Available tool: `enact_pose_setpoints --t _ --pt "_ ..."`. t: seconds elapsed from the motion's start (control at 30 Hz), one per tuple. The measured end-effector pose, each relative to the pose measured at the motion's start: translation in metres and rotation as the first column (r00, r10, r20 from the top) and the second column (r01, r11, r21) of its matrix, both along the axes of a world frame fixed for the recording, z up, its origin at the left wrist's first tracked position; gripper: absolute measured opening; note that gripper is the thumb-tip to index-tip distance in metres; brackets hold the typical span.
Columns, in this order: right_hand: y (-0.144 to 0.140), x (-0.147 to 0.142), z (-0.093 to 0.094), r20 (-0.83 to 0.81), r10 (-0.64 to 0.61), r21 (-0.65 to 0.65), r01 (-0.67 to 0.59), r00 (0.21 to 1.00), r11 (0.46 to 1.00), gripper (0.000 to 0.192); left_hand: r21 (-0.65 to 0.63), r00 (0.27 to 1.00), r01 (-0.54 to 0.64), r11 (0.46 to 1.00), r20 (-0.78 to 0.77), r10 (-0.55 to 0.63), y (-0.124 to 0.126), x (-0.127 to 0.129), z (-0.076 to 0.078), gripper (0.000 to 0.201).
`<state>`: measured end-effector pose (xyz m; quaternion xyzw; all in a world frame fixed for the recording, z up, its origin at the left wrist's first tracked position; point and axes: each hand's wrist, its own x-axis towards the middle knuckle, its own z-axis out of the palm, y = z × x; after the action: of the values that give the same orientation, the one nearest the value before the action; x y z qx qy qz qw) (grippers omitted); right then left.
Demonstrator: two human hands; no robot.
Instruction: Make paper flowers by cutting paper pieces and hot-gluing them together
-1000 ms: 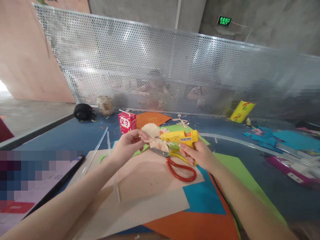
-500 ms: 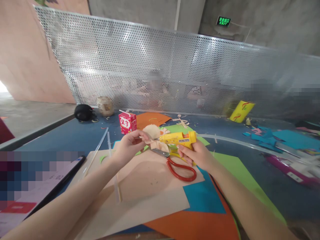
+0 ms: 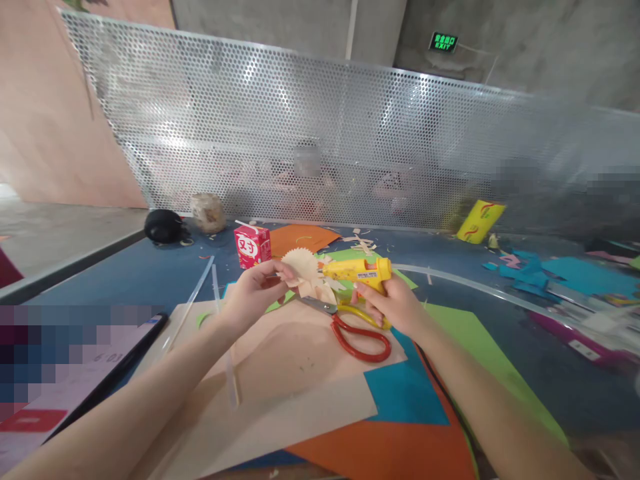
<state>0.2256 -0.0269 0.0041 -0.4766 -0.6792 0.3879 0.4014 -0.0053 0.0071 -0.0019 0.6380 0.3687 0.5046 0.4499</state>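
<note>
Gluing looks to be the step in hand, and doing it well calls, I'd say, for a steady nozzle, a small bead, and fingers kept off the hot tip.

Biggest thing here is the table, a dark blue flat top with a perforated metal screen standing along its far edge. Sheets of card lie overlapped toward the near edge: a tan sheet, matte and slightly curled, an orange one at the near edge, a blue piece and a green sheet running toward the right. A clear glue stick lies as a thin rod left of the tan sheet.

Red-handled scissors rest on the tan sheet, steel blades shut, just under the hands. A small red carton stands upright farther back, and a yellow tube leans near the far right.

The right hand has its grip wrapped around the glue gun, a glossy yellow plastic body, nozzle pointing left. The left hand holds, in a narrow pinch of fingertips, a paper fan: pale tan, pleated, with a toothed round edge. Gun and fan are held up off the table, above its middle; the nozzle meets the fan's right side or sits just beside it, I can't tell which.
</note>
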Motion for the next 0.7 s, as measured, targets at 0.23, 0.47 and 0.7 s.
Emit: enact_pose_setpoints --t 0.23,0.47,0.7 --pt "0.030 0.023 -0.003 -0.344 -0.283 -0.231 0.211 0.895 0.950 0.027 0.000 0.999 0.041 0.999 0.005 -0.041 0.001 -0.002 -0.004 0.004" --pt "0.054 0.055 -0.015 -0.208 -0.423 -0.466 0.291 0.882 0.836 0.019 -0.012 0.998 0.063 0.998 0.003 -0.063 -0.002 0.000 0.000 0.011" --pt "0.059 0.070 -0.025 0.087 -0.430 -0.347 0.432 0.899 0.833 0.017 -0.028 0.998 0.065 0.998 0.015 -0.064 -0.005 0.002 0.004 0.027"
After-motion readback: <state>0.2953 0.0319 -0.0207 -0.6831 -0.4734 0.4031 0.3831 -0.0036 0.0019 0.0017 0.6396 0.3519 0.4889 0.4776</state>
